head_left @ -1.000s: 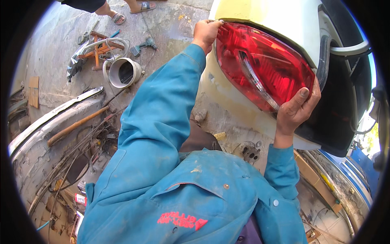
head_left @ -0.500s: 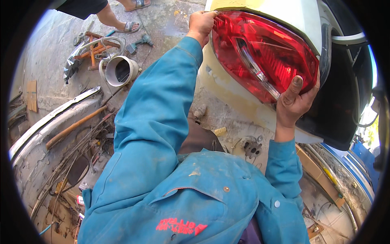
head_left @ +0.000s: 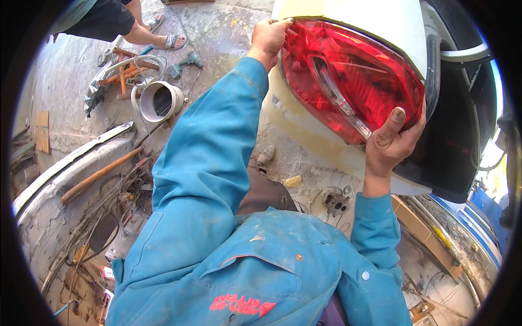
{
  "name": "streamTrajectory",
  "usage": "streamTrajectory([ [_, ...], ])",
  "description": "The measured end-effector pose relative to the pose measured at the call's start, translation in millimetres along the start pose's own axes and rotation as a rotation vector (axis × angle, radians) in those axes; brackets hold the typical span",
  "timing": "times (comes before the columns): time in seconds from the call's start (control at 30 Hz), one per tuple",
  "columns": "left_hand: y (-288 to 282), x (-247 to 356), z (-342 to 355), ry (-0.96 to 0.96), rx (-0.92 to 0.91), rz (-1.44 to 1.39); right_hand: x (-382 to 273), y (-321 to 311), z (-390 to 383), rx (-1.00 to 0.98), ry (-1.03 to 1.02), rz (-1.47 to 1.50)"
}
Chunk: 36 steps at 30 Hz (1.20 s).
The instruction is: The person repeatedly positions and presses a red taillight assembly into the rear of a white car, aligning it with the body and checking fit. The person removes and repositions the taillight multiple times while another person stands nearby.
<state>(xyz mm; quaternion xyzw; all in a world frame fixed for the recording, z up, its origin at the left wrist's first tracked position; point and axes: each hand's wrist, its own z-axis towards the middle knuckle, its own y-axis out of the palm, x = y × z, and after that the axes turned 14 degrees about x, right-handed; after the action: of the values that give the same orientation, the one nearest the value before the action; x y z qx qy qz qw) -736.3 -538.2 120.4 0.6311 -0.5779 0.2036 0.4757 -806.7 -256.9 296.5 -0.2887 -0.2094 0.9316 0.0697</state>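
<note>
A large red car tail light (head_left: 353,70) with a clear strip sits in the corner of a pale car body (head_left: 348,10), whose lower panel shows yellowish filler. My left hand (head_left: 268,40) pinches the light's far left end, thumb along the rim. At the near right end my right hand (head_left: 392,138) grips the light, thumb on the red lens and fingers curled round its outer edge. Part of the right fingers is hidden behind the light. Beside it, to the right, opens the dark boot area (head_left: 443,141).
At the left stand a whitish bucket (head_left: 158,101), a wooden stool frame (head_left: 126,68) and a power drill (head_left: 185,64). A person in sandals (head_left: 174,42) stands at the far left. A bumper (head_left: 70,163) and wires lie nearer. A round metal part (head_left: 336,202) lies below the car.
The tail light and both hands have shifted slightly left and down in view. The person at the far left has come further into view. Both hands keep their hold.
</note>
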Motion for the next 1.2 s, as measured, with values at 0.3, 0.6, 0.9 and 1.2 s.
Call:
streamTrajectory([
  [0.3,7,14,-18,0.109,0.022,0.19,-1,14,8,0.067,-0.024,0.016],
  [0.6,57,49,-153,0.962,-0.025,0.451,11,6,6,0.043,-0.103,-0.067],
  [0.9,81,55,-177,1.26,-0.065,0.598,10,1,8,0.036,-0.122,-0.069],
  [1.2,82,58,-179,1.232,-0.01,0.668,-25,-39,58,0.077,-0.095,0.105],
])
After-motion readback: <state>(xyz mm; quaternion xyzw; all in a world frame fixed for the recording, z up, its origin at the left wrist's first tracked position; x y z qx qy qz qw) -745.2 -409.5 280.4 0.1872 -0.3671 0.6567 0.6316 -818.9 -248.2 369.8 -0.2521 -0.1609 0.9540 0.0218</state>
